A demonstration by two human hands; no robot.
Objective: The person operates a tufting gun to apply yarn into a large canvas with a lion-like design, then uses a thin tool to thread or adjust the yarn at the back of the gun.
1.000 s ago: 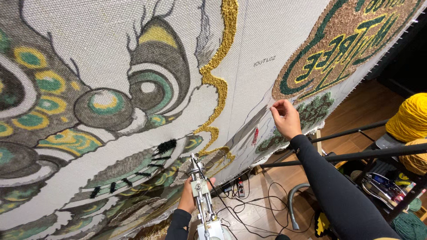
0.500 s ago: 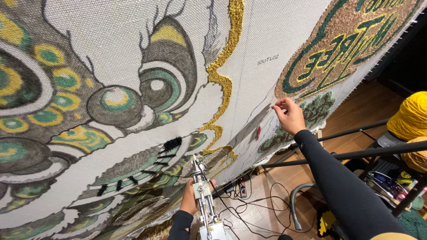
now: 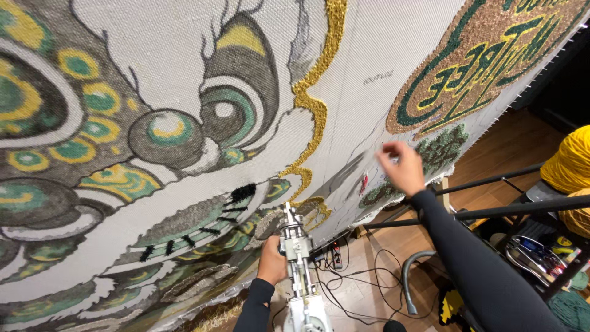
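Observation:
A large tufting cloth (image 3: pixel 369 55) hangs stretched in front of me, with a grey, green and yellow beast face, a gold yarn line (image 3: pixel 313 104) and a green and gold emblem (image 3: pixel 485 61). My left hand (image 3: pixel 272 261) grips a metal tufting gun (image 3: pixel 298 258), whose tip points up at the cloth's lower part near black tufts (image 3: pixel 243 193). In a black sleeve, my right hand (image 3: pixel 402 166) is blurred in front of the cloth below the emblem, fingers loosely spread and holding nothing.
Black metal bars (image 3: pixel 516 212) cross at the right. A big yellow yarn cone (image 3: pixel 568 166) and green yarn (image 3: pixel 571 304) sit beyond them. Cables (image 3: pixel 350 280), a power strip (image 3: pixel 337 255) and a grey hose (image 3: pixel 409 280) lie on the wooden floor below the cloth.
The view has swung left, so the pattern sits further right. My right hand, pressed on the cloth before, is now blurred and slightly lower. My left hand keeps its hold on the gun.

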